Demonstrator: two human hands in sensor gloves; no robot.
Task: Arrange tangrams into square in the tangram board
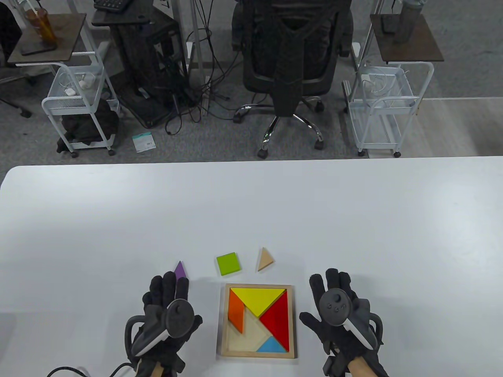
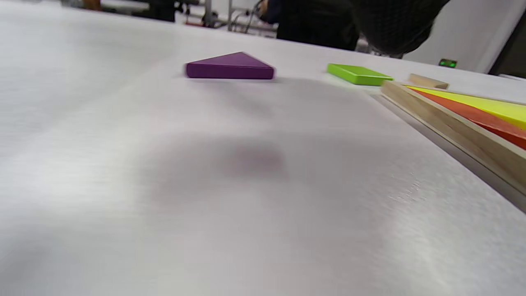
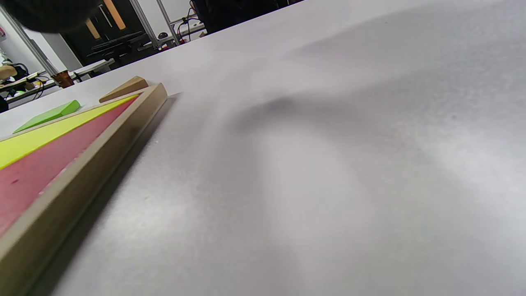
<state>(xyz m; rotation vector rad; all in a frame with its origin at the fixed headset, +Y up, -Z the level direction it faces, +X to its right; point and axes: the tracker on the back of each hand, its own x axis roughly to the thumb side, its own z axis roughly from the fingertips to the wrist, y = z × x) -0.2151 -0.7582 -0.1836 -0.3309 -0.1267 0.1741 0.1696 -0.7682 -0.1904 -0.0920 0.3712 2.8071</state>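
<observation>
Fingers [image 1: 169, 284] of left hand [image 1: 167, 314] partly cover purple triangle [image 1: 180, 269].

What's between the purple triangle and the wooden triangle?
The green square lies between the purple triangle and the wooden triangle, seen in the table view.

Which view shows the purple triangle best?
The left wrist view: the purple triangle lies whole and unobstructed on the table. In the table view the left hand covers its near part, leaving only a tip. The right wrist view misses it.

No legible text or labels anywhere.
</observation>
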